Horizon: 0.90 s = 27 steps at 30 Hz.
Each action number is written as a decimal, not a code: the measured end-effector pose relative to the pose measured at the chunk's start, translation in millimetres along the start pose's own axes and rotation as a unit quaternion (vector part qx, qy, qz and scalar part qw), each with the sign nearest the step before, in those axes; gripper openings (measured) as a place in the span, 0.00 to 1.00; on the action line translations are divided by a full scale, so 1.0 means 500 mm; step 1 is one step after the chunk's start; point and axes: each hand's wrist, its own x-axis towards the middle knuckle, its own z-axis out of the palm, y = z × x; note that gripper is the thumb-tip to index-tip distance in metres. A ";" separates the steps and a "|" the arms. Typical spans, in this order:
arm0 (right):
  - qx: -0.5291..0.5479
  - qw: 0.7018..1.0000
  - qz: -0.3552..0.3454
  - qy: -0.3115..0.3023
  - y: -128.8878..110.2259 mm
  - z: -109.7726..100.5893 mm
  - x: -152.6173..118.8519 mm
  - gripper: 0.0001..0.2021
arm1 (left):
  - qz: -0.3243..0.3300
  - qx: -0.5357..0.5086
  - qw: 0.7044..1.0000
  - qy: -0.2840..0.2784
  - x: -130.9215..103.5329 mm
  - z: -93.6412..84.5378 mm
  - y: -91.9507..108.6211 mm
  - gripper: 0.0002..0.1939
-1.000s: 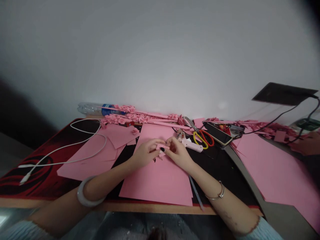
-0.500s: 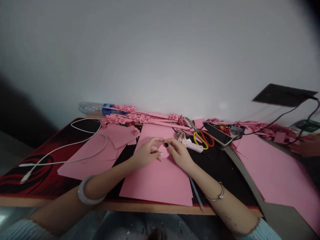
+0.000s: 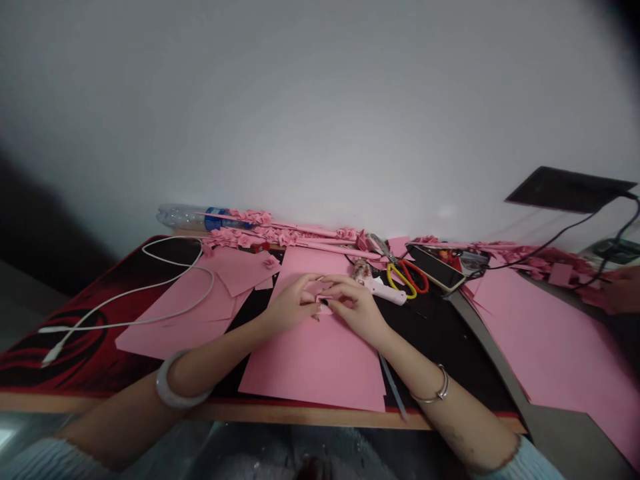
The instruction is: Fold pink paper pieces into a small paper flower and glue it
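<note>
Over the pink paper sheets (image 3: 315, 367) in the middle of the desk, my two hands meet at a small pink paper piece (image 3: 326, 309). My left hand (image 3: 293, 303) pinches its left side between thumb and fingers. From the right, my right hand (image 3: 355, 307) grips the same piece, its thumb pressed close to the left thumb. Fingers cover most of the piece, so its exact folds are hidden. Just beyond my right hand lies a pink glue gun (image 3: 385, 291), with yellow and red-handled scissors (image 3: 411, 283) beside it.
Pink paper flowers (image 3: 280, 236) and rolled paper sticks lie along the wall by a plastic bottle (image 3: 183, 217). A white cable (image 3: 150, 325) loops across paper at left. A phone-like black device (image 3: 436, 268) sits at right, near more pink sheets (image 3: 550, 340). Another person's hand (image 3: 623, 291) shows far right.
My right hand's fingers have shifted left, and its thumb has come down against my left thumb. Less of the small paper piece shows now. My left hand has barely moved.
</note>
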 end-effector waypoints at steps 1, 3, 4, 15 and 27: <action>0.017 1.000 0.016 0.000 -0.001 0.001 0.001 0.05 | 0.005 0.008 1.000 -0.004 -0.001 0.000 -0.001 0.26; 0.042 0.998 0.042 0.001 -0.003 0.003 0.002 0.02 | 0.017 0.016 1.000 -0.014 -0.002 -0.001 -0.003 0.28; 0.051 0.997 0.050 0.001 -0.003 0.004 0.002 0.01 | 0.021 0.017 0.999 -0.018 -0.002 -0.001 -0.004 0.29; 0.092 0.994 0.044 -0.030 0.011 0.010 0.001 0.05 | 0.034 0.032 0.998 -0.035 -0.003 0.003 -0.010 0.33; 0.032 0.999 -0.003 -0.021 0.004 0.005 0.000 0.06 | -0.032 -0.131 0.988 -0.076 0.000 0.004 -0.007 0.36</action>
